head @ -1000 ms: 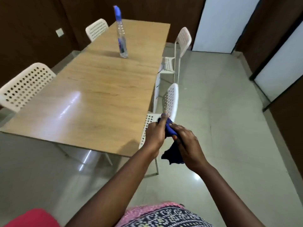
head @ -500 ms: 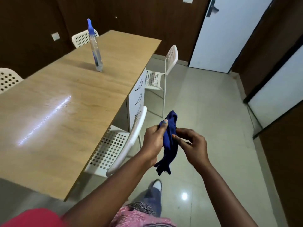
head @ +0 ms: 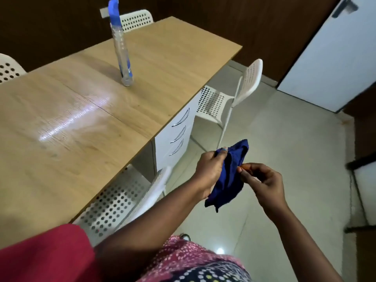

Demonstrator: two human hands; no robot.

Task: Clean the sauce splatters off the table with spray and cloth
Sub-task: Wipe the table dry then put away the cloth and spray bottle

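Left hand (head: 209,169): fingers (head: 220,154) curled round the upper part of the blue cloth (head: 230,176), thumb tip showing at its top edge. The cloth is bunched, its long axis running roughly vertical in the view, loose end hanging below the hand, clear of everything.

Right hand (head: 262,180): fingers drawn together, tips pinching or plucking at the cloth's right edge about halfway down. Whether they truly hold fabric or only touch it is hard to tell; the contact point is small.

Both hands sit out over the floor, to the right of the counter (head: 162,64) and off its edge. A white perforated chair (head: 126,200) tucked under the counter lies between the person and the surface.

Spray bottle (head: 122,49): upright on the counter, blue head, clear body, well apart from both hands, up and to the left of them. The left hand is the nearer one, but it is busy with the cloth.

No sauce marks can be made out on the counter from here; only a bright sheen streak toward the left part.

Judgement: cloth is being sorted or folded ready for wiping, and nothing yet touches the counter. The next move turns on that leftward, forward reach; one hand would need to let go of the cloth to take the bottle.
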